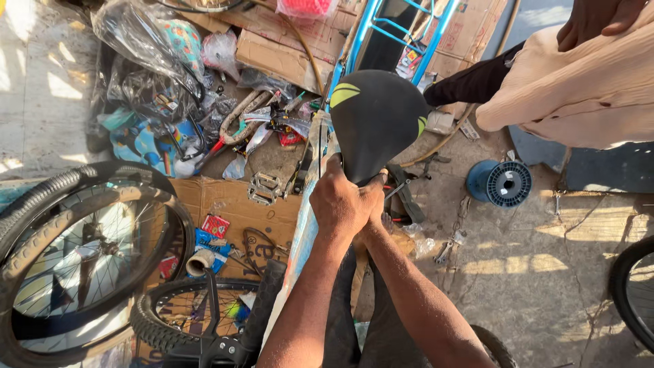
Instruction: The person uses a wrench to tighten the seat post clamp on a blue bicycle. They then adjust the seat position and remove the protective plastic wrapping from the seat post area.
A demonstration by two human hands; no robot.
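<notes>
A black bicycle saddle (373,116) with yellow-green marks sits on a blue bicycle frame (381,31) wrapped partly in plastic. My left hand (339,203) is closed around the narrow front end of the saddle. My right hand (377,208) lies just beside and under it, mostly hidden, pressed against the same nose of the saddle. Both forearms reach up from the bottom of the view.
Bicycle wheels with tyres (75,252) lie at the left on cardboard (225,204) among pedals, bags and small parts. A blue spool (501,182) stands on the concrete at the right. Another person in a cream garment (579,88) stands at the upper right. A wrench (446,249) lies nearby.
</notes>
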